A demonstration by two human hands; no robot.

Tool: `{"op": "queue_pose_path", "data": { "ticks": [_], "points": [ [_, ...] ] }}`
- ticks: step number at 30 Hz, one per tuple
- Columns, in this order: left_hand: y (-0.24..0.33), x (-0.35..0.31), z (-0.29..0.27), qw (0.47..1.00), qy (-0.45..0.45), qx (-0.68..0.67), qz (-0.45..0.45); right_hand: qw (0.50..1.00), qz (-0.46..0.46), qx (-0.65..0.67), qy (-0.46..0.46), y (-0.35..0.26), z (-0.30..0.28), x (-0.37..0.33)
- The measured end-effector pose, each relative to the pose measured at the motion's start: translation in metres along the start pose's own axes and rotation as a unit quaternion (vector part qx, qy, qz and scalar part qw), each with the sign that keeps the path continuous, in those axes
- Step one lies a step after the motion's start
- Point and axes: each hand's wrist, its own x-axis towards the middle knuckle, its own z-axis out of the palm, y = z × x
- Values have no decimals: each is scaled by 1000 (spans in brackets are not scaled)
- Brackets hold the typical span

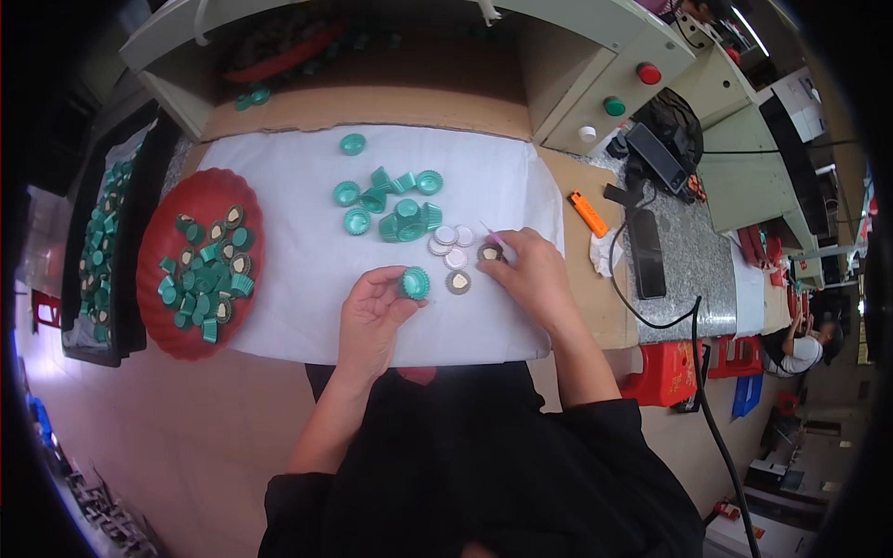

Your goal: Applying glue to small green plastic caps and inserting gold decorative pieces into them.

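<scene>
A small, shiny green fluted cup (415,283) sits in the left hand (368,302), fingers closed around its sides. The right hand (535,272) pinches a dark-rimmed disc (488,252) between its fingers. Left, white covering (298,251) stretches to a red dish (152,265); the worktop's (684,237) front edge passes beneath the left wrist.

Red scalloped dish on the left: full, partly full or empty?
Partly full. Teal fluted caps lie heaped in the middle of the red scalloped dish, with bare red showing around them.
</scene>
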Motion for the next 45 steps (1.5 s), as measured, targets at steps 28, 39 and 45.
{"op": "queue_pose_path", "data": {
  "ticks": [28, 39, 45],
  "points": [
    [6, -1, -7, 997, -37, -24, -68, 932, -157, 325, 21, -38, 15, -27],
    [2, -3, -21, 982, -16, -181, -49, 958, -118, 234, -114, -39, 24, -27],
    [2, -5, -22, 981, -8, -192, -34, 987, -31, 101, -119, -36, 17, -38]
  ]
}}
